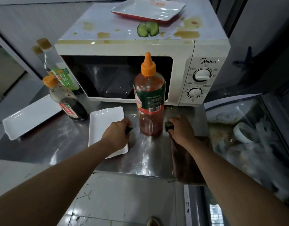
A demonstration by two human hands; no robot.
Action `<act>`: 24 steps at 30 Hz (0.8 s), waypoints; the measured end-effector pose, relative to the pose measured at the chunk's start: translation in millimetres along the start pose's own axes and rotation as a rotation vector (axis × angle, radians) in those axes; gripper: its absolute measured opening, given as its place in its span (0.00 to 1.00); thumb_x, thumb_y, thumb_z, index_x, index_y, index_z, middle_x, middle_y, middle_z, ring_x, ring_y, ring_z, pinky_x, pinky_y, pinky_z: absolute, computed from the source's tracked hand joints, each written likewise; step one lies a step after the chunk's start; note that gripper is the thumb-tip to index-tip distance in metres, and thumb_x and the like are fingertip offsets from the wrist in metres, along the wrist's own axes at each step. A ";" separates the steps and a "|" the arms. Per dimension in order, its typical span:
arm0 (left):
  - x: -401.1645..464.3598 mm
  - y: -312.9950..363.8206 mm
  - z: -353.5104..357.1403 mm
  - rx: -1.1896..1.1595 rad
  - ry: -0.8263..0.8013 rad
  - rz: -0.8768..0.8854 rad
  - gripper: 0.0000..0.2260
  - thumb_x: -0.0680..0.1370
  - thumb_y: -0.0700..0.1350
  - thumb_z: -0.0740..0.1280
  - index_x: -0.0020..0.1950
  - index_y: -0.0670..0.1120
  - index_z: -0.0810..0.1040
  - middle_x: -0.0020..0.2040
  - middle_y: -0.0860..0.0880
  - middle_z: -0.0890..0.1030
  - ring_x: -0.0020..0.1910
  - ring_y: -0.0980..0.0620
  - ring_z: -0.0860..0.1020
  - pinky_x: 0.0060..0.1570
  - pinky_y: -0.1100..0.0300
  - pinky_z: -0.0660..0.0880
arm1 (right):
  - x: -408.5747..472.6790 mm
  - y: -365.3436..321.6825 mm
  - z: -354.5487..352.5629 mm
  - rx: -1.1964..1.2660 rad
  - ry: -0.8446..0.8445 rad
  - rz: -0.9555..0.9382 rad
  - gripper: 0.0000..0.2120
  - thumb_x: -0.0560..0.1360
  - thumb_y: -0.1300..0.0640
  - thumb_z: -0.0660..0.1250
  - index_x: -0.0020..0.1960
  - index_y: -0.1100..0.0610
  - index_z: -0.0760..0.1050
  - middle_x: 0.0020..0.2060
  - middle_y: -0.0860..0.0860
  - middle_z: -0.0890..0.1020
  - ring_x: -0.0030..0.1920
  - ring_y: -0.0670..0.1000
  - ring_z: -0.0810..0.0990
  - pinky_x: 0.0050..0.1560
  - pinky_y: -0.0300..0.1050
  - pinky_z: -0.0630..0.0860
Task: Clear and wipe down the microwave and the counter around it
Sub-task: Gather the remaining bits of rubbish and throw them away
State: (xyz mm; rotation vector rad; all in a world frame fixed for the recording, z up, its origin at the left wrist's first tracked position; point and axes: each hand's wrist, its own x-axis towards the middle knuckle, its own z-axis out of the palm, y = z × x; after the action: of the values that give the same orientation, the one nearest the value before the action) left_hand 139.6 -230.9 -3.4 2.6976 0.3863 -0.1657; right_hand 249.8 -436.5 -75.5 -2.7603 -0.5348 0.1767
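White microwave [140, 51] at the far middle of the steel counter [150, 154], door closed, top smeared with brown-yellow stains. On that top: two cucumber slices [147, 28] near the front edge, a red-rimmed white tray [147, 9] farther back. Tall chili sauce bottle [150, 101] with orange nozzle cap upright on the counter just in front of the door. Left hand [116, 134] curled around a small dark green cucumber piece [129, 128], hovering over the right edge of a white rectangular tray [106, 128] on the near left. Right hand [181, 128] likewise curled, pinching another green cucumber piece [169, 126] just right of the sauce bottle. Brown cloth [189, 160] draped over the near right edge of the counter, under the right forearm. Dark soy sauce bottle [67, 98] and a green-labelled clear bottle [58, 66] standing left of the microwave, a second white tray [31, 118] lying farther left.
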 end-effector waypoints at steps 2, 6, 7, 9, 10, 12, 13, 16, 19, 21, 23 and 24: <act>-2.1 -0.3 -4.0 0.001 0.002 0.009 0.11 0.77 0.40 0.63 0.59 0.44 0.74 0.53 0.42 0.81 0.52 0.41 0.78 0.50 0.53 0.75 | -3.4 -3.3 -3.5 0.035 0.000 0.023 0.14 0.73 0.57 0.69 0.59 0.55 0.74 0.56 0.54 0.73 0.59 0.55 0.71 0.52 0.44 0.68; -7.5 0.5 -16.1 -0.017 0.003 0.033 0.11 0.77 0.39 0.62 0.59 0.44 0.74 0.53 0.42 0.81 0.53 0.42 0.78 0.53 0.51 0.75 | -20.7 -8.5 -25.3 0.135 0.028 0.070 0.11 0.74 0.60 0.68 0.54 0.56 0.72 0.51 0.53 0.75 0.52 0.54 0.75 0.44 0.42 0.66; -9.4 1.6 -19.8 -0.017 0.005 0.041 0.11 0.77 0.38 0.62 0.59 0.44 0.74 0.53 0.43 0.81 0.52 0.42 0.78 0.53 0.51 0.75 | -26.0 -10.6 -34.0 0.164 0.041 0.077 0.10 0.74 0.61 0.68 0.54 0.56 0.71 0.49 0.53 0.76 0.50 0.54 0.76 0.43 0.43 0.67; -13.5 5.3 -28.3 -0.014 0.019 0.062 0.11 0.76 0.38 0.62 0.58 0.45 0.74 0.53 0.43 0.81 0.52 0.43 0.78 0.52 0.51 0.75 | -36.9 -16.1 -53.9 0.212 0.073 0.097 0.09 0.75 0.61 0.67 0.52 0.55 0.69 0.44 0.53 0.76 0.46 0.53 0.77 0.41 0.43 0.69; -16.0 7.5 -33.6 -0.014 0.034 0.071 0.10 0.76 0.38 0.62 0.57 0.45 0.75 0.52 0.43 0.82 0.51 0.42 0.78 0.51 0.52 0.75 | -42.5 -20.3 -65.1 0.221 0.088 0.106 0.08 0.76 0.60 0.66 0.51 0.55 0.68 0.42 0.52 0.76 0.45 0.53 0.77 0.40 0.43 0.69; -21.7 13.4 -46.8 -0.013 0.067 0.086 0.10 0.76 0.39 0.63 0.56 0.46 0.75 0.51 0.43 0.81 0.50 0.43 0.78 0.48 0.53 0.75 | -54.1 -29.6 -88.5 0.227 0.118 0.109 0.08 0.76 0.60 0.65 0.52 0.55 0.67 0.41 0.51 0.75 0.43 0.51 0.76 0.38 0.42 0.68; -24.7 16.6 -54.6 -0.012 0.081 0.095 0.10 0.76 0.39 0.63 0.56 0.46 0.75 0.51 0.43 0.81 0.50 0.43 0.78 0.47 0.53 0.75 | -59.5 -34.5 -100.1 0.219 0.135 0.098 0.08 0.76 0.59 0.65 0.51 0.54 0.66 0.39 0.50 0.74 0.42 0.51 0.75 0.38 0.42 0.68; -33.3 26.2 -81.0 -0.039 0.112 0.125 0.11 0.75 0.40 0.64 0.56 0.46 0.74 0.50 0.43 0.81 0.49 0.42 0.78 0.45 0.53 0.75 | -74.2 -50.3 -133.8 0.185 0.168 0.085 0.09 0.76 0.60 0.64 0.51 0.54 0.64 0.40 0.49 0.73 0.41 0.52 0.74 0.39 0.43 0.67; -41.7 34.7 -107.9 -0.082 0.145 0.169 0.11 0.75 0.40 0.65 0.57 0.46 0.74 0.50 0.43 0.81 0.48 0.43 0.79 0.45 0.52 0.76 | -84.1 -65.1 -164.0 0.152 0.189 0.065 0.10 0.76 0.61 0.63 0.56 0.59 0.67 0.47 0.55 0.76 0.47 0.57 0.76 0.43 0.46 0.71; -46.9 39.5 -123.8 -0.085 0.152 0.216 0.12 0.75 0.40 0.66 0.58 0.46 0.74 0.52 0.44 0.81 0.49 0.44 0.78 0.44 0.56 0.74 | -89.0 -74.7 -182.5 0.125 0.208 0.048 0.10 0.76 0.62 0.63 0.57 0.60 0.67 0.50 0.58 0.78 0.50 0.59 0.76 0.44 0.47 0.71; -52.7 43.7 -138.9 -0.099 0.174 0.252 0.13 0.74 0.39 0.66 0.58 0.46 0.74 0.52 0.45 0.80 0.47 0.47 0.78 0.42 0.59 0.73 | -92.8 -84.4 -200.4 0.111 0.237 0.035 0.11 0.76 0.61 0.64 0.57 0.60 0.67 0.49 0.57 0.78 0.50 0.59 0.77 0.42 0.47 0.69; -55.9 45.6 -146.3 -0.112 0.188 0.262 0.12 0.74 0.38 0.66 0.57 0.46 0.74 0.50 0.45 0.81 0.44 0.49 0.77 0.41 0.59 0.73 | -94.8 -89.2 -208.9 0.107 0.248 0.033 0.11 0.76 0.60 0.64 0.57 0.59 0.67 0.48 0.56 0.77 0.49 0.58 0.76 0.42 0.46 0.69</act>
State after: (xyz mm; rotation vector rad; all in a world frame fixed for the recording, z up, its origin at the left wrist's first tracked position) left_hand 108.1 -224.4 156.5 2.6281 0.0898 0.1805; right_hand 169.5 -454.9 156.4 -2.6368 -0.4021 -0.1247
